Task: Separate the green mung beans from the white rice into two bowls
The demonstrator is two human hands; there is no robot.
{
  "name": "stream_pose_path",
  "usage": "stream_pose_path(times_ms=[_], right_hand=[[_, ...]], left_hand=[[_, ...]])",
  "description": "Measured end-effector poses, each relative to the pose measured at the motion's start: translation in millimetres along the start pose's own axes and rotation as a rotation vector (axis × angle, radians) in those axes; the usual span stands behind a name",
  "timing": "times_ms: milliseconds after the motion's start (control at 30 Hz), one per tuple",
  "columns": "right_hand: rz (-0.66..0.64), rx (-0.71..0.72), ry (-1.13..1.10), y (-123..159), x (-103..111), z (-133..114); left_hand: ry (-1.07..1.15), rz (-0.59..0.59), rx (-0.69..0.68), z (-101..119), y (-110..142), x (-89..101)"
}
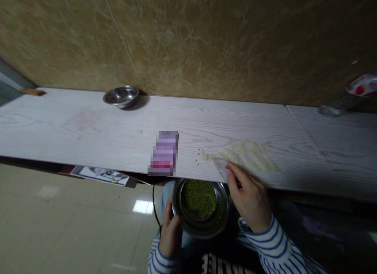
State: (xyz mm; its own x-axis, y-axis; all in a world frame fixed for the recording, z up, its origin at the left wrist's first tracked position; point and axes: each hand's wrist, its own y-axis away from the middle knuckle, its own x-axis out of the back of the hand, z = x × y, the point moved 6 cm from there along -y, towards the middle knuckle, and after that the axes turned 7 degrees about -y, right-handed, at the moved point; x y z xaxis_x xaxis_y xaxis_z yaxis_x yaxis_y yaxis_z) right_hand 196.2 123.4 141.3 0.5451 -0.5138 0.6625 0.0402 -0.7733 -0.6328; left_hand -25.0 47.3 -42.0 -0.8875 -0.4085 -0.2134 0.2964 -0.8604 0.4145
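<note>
My left hand (172, 231) grips the rim of a steel bowl (223, 219) at its left side, just below the table edge over my lap. Small green beans (200, 197), looking like mung beans, lie in the bowl. Above the table's front edge, my right hand (250, 197) pinches a thin, clear plastic scraper-like piece (220, 167). Its edge touches the left end of a spread-out heap of white grains (250, 155), which look like rice. A few dark specks lie left of the heap.
A phone (164, 153) with a blurred screen lies near the edge of the pale wooden table (88, 125). An empty-looking small steel bowl (121, 96) stands by the wall. A clear plastic bottle or bag (334, 109) lies at the far right.
</note>
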Motion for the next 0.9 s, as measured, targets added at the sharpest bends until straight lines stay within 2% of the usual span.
stream_pose_path(times_ms=[100,200,467,733,900], right_hand=[[0.015,-0.018,0.001,-2,4,3],[0.021,-0.032,0.011,-4,4,6],[-0.039,-0.080,-0.038,-10,-9,5],[-0.041,-0.123,-0.052,-10,-6,6],[-0.059,-0.096,-0.087,-5,-7,-2]], left_hand=[[0.047,-0.055,0.099,-3,1,-5.0],[0.079,-0.060,0.112,-3,1,-5.9],[0.102,-0.049,0.105,-2,1,-4.0],[0.059,-0.037,0.078,-1,-1,-0.5],[0.095,-0.055,0.087,-3,0,0.4]])
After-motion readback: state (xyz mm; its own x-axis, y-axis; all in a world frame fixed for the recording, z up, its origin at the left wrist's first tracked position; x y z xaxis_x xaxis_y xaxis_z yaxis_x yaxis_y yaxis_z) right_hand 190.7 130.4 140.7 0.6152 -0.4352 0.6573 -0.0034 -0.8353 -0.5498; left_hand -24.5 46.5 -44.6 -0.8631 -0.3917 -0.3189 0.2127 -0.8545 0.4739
